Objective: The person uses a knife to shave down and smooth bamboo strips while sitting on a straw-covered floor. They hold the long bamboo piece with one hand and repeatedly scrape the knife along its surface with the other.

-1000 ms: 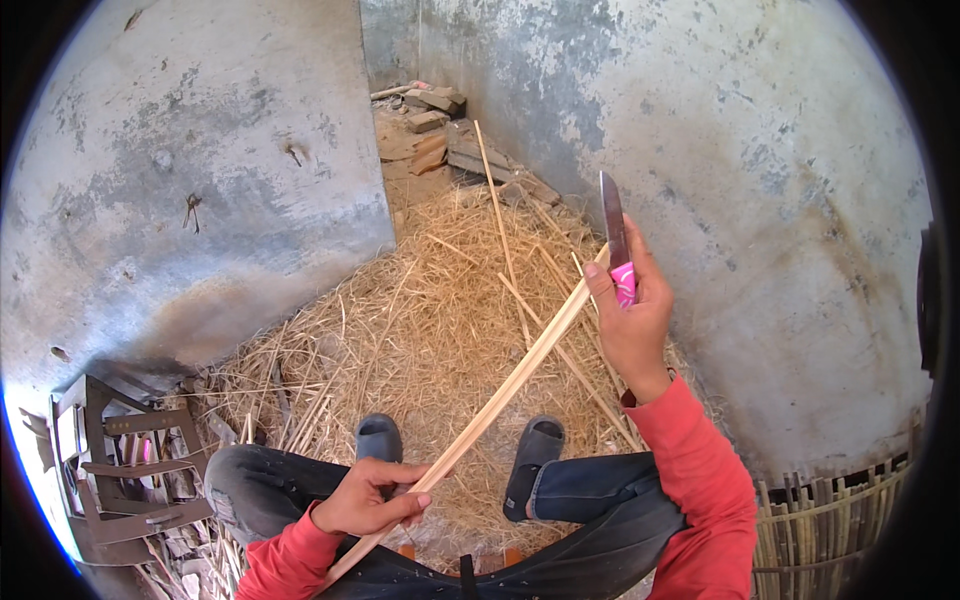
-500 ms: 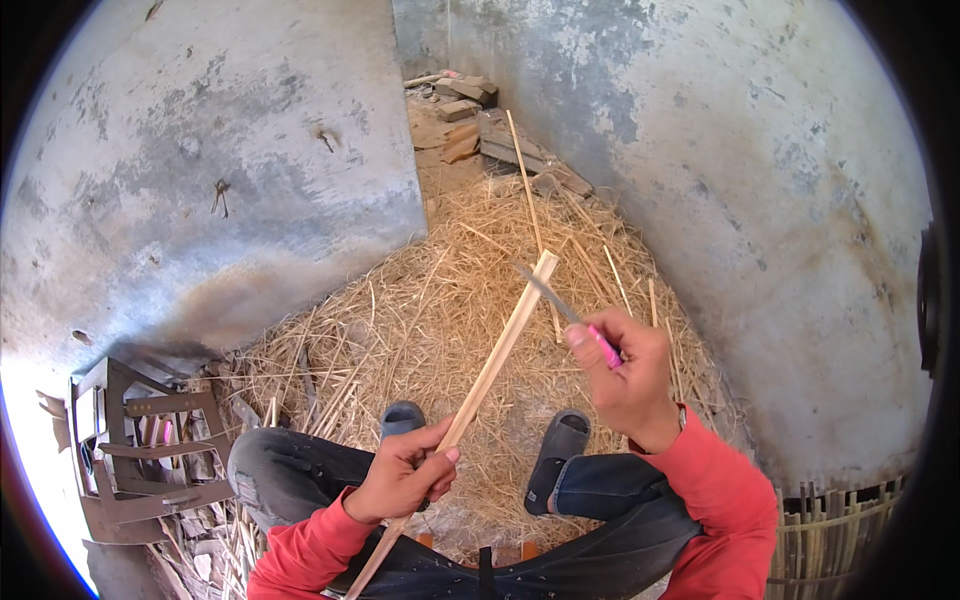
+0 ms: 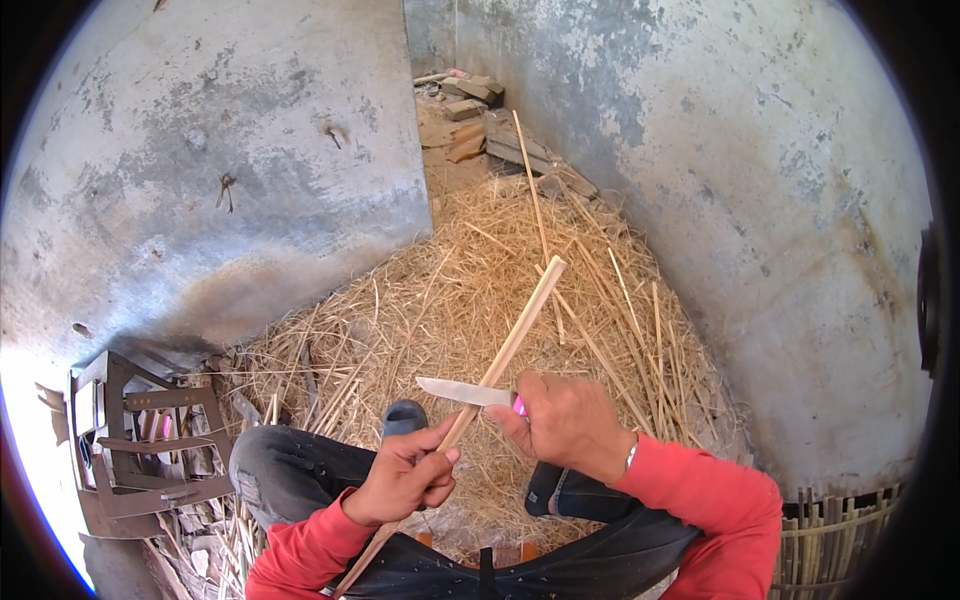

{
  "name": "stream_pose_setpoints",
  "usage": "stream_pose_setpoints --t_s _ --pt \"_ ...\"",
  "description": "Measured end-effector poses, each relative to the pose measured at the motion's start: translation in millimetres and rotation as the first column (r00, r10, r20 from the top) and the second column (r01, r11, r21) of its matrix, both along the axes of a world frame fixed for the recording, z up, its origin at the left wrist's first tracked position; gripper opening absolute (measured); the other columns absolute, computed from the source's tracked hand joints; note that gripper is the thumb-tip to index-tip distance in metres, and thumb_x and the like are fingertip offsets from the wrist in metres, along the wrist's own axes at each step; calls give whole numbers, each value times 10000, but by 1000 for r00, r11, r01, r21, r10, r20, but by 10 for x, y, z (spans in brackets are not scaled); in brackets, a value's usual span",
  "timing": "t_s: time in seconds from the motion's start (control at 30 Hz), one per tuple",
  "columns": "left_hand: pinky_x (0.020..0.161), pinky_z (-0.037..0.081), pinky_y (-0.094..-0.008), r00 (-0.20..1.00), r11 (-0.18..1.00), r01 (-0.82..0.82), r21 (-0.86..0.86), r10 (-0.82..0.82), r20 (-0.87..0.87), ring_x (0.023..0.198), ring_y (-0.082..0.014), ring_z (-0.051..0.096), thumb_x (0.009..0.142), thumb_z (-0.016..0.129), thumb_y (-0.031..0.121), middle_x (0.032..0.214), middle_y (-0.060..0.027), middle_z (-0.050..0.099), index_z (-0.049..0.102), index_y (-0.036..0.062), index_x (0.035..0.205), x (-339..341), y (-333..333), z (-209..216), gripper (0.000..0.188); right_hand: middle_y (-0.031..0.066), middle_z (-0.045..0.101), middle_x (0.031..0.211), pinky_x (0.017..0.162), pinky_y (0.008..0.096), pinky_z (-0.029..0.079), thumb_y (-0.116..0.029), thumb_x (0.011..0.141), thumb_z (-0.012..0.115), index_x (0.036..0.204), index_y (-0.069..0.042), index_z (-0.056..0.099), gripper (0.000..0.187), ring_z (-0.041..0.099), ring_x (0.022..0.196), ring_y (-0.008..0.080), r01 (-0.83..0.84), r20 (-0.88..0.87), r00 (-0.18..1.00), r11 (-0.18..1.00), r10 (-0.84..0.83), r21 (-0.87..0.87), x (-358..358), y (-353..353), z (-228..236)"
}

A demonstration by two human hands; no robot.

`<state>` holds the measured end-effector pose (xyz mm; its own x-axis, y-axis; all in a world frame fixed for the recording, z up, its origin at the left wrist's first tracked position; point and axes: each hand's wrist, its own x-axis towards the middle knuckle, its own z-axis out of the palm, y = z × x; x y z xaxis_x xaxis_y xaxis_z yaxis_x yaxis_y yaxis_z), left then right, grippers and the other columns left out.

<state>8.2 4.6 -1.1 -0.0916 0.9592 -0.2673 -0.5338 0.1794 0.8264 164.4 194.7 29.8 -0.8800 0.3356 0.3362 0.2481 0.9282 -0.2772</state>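
Observation:
A long pale wooden strip (image 3: 520, 325) slants up and away from my lap, its far end over the shavings. My left hand (image 3: 402, 476) is closed around its lower part, thumb on top. In my right hand (image 3: 574, 424) I grip a knife (image 3: 465, 391) with a pink handle, mostly hidden by my fingers. Its blade points left and lies across the strip, a little above my left hand.
Shavings and thin strips (image 3: 470, 260) cover the floor ahead. Walls rise on the left (image 3: 220, 150) and right (image 3: 760, 220). A dark metal frame (image 3: 150, 445) stands at lower left, a slatted bamboo basket (image 3: 835, 540) at lower right. Bricks (image 3: 465, 95) lie at the back.
My right hand has brought the knife down along the strip, from near its far end to close above my left hand. The blade has turned to point left. My left hand keeps its hold.

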Motion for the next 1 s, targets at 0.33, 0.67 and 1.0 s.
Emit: stream_pose_setpoints --t_s 0.33,0.67,1.0 --pt "448 258 -269 989 997 -34 -75 44 142 466 -78 298 1075 449 25 638 34 293 393 122 1578 -38 11 125 515 91 552 506 348 402 430 -544 1009 544 735 -93 547 527 569 384 257 55 -77 996 978 -40 201 -99 421 -214" --pt "438 236 -266 967 996 -32 -84 52 251 466 -74 235 1079 419 46 656 31 270 375 139 1581 -62 1 187 513 109 554 551 428 437 440 -453 1017 563 789 -79 544 438 575 456 312 85 -81 994 988 -75 125 -109 568 63" --pt "418 227 -248 950 989 56 -138 -11 311 438 -55 254 1060 426 65 641 44 257 374 111 1560 -86 21 183 505 142 617 584 464 463 488 -441 1004 585 804 -51 598 439 631 503 353 30 139 990 988 -9 -149 -104 95 -11"
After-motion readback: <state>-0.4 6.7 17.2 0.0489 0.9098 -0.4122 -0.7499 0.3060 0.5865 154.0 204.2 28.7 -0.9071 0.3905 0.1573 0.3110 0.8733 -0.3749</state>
